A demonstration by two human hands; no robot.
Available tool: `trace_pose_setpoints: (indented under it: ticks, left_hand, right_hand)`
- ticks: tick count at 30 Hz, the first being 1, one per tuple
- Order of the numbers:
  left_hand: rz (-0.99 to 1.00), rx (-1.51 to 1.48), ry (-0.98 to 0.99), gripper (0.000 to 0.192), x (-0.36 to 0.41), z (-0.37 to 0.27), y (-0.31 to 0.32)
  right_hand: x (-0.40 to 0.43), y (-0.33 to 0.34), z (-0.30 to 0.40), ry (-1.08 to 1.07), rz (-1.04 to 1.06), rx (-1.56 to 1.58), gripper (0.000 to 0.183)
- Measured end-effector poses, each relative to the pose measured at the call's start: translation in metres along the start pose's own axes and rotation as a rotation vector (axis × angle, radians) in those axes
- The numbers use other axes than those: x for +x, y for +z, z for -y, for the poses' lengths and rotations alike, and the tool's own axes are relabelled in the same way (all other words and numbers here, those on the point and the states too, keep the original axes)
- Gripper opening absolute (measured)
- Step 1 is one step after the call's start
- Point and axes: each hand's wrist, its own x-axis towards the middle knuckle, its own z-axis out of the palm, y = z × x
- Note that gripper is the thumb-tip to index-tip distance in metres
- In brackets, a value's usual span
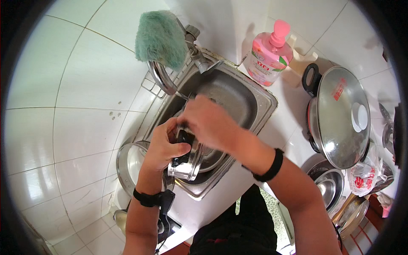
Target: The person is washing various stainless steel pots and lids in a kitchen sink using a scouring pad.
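Observation:
My left hand [163, 147] grips the black handle [183, 140] of a shiny stainless-steel pot [186, 170], thumb laid across the handle. The pot is tilted on its side over the near-left part of the steel sink [239, 92]. Blurred by motion, my right hand [207, 121] is over the pot, its fingers curled beside my left fingertips. Whether it holds anything is hidden. Close above my right hand, the curved chrome faucet spout [162, 79] lets out a thin stream of water [182, 95]. Behind my hands, another round metal vessel [213, 161] is partly visible in the sink.
A green scouring cloth [161, 38] hangs over the faucet. Right of the sink stand a pink pump bottle [269, 54] and a wok with a glass lid [342, 118]. Nested metal bowls [326, 188] lie nearer me. A clear lid [129, 165] leans against the left tiled wall [86, 134].

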Motion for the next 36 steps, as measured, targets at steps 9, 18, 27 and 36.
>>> trace_pose_setpoints:
  ticks: [9, 18, 27, 36]
  left_hand:
    - [-0.012, -0.021, 0.007, 0.076, -0.004, 0.007, 0.003]
    - [0.010, 0.085, 0.020, 0.070, -0.014, 0.012, -0.005]
    - [0.022, 0.051, 0.039, 0.089, -0.026, 0.021, 0.012]
    - [-0.018, 0.097, 0.024, 0.094, -0.046, 0.029, 0.012]
  right_hand:
    - [0.001, -0.002, 0.006, -0.017, 0.122, 0.117, 0.014]
    - [-0.006, 0.008, 0.023, -0.030, 0.100, 0.118, 0.015]
    - [0.022, -0.002, -0.077, 0.350, 0.106, 0.100, 0.017]
    - [-0.012, 0.008, -0.005, 0.028, 0.081, 0.090, 0.021]
